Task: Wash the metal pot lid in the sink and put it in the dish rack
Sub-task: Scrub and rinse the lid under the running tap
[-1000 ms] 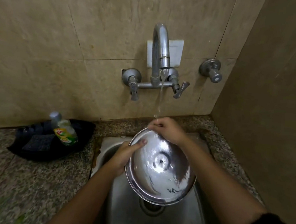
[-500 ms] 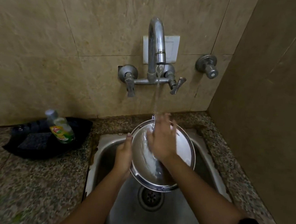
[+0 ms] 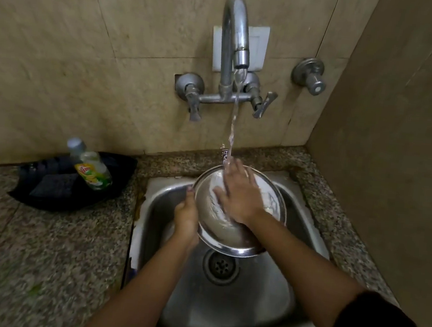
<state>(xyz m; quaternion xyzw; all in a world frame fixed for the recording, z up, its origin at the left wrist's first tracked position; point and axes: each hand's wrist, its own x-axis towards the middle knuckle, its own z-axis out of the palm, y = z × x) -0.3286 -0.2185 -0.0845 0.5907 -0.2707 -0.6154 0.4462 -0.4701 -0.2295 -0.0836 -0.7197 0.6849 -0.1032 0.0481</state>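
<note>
Pot lid (image 3: 213, 210): shiny wet metal, between the hands. Sink (image 3: 235, 305): brushed steel, dull sheen, below them. Tap (image 3: 232, 46): polished metal, above. Countertop (image 3: 51, 250): speckled stone, left of left hand (image 3: 187, 217). Bottle (image 3: 91, 168): clear glossy plastic. Wall tiles (image 3: 74, 57): smooth, matt.

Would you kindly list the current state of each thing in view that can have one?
Tap: running, stream landing on the right hand.
Pot lid: tilted over the sink, wet.
Left hand: gripping the lid's left rim.
Right hand: open, flat on the lid.
Sink: drain open.
Soap bottle: capped, leaning in the black tray.
</note>
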